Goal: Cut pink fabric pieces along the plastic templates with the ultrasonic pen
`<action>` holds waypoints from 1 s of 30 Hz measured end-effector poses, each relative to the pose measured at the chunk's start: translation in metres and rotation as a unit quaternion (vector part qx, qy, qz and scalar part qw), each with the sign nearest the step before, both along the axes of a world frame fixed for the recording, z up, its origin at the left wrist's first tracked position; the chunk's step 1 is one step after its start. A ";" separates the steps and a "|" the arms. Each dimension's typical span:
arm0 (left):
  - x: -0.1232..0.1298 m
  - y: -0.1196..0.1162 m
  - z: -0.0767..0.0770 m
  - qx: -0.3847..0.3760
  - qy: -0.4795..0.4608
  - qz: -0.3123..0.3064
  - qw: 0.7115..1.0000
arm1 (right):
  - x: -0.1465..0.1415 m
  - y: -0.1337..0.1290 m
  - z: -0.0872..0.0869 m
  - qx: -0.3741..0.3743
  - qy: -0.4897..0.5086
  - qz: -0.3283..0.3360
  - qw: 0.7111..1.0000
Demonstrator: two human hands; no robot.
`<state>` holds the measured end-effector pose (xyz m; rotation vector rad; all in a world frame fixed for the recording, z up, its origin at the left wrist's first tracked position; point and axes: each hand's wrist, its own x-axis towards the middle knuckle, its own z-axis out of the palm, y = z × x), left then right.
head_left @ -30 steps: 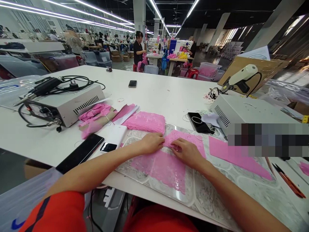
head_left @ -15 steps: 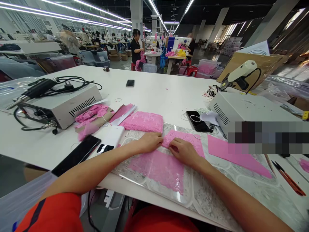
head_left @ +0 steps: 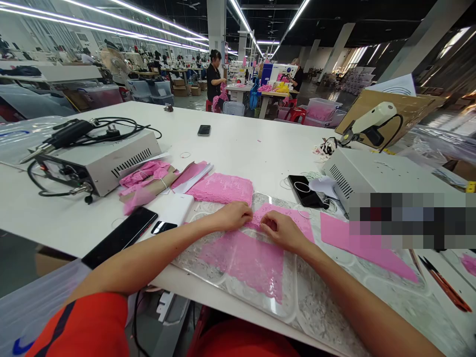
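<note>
A pink lace piece [head_left: 297,214] lies on the clear patterned mat [head_left: 260,301], in front of me. My left hand [head_left: 235,216] pinches its left edge, beside the stack of pink lace [head_left: 223,187]. Fingers curled into a pinch, my right hand [head_left: 283,231] holds the same lace a little further right; the fingertips partly hide the grip. Closer to me, a second pink lace piece [head_left: 245,263] with a scalloped edge lies flat on the mat, below both hands. Right of the hands is a plain pink sheet [head_left: 357,238].
At left are a grey machine box [head_left: 126,161] with a corded handpiece, pink fabric bundles [head_left: 148,173] and a black phone-like slab [head_left: 122,235]. A black phone [head_left: 303,191], another grey box [head_left: 386,173] and orange-handled tweezers [head_left: 446,287] are at right. A person [head_left: 214,77] sits beyond the table.
Both hands stay almost in place on the lace, with the right hand's fingers slightly more raised. The whole view has shifted slightly.
</note>
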<state>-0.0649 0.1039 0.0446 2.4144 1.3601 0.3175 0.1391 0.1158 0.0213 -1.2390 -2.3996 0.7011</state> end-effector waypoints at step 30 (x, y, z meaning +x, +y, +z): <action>0.142 0.012 -0.016 0.091 0.074 0.058 0.991 | 0.131 -0.020 0.062 0.041 0.402 -0.385 0.829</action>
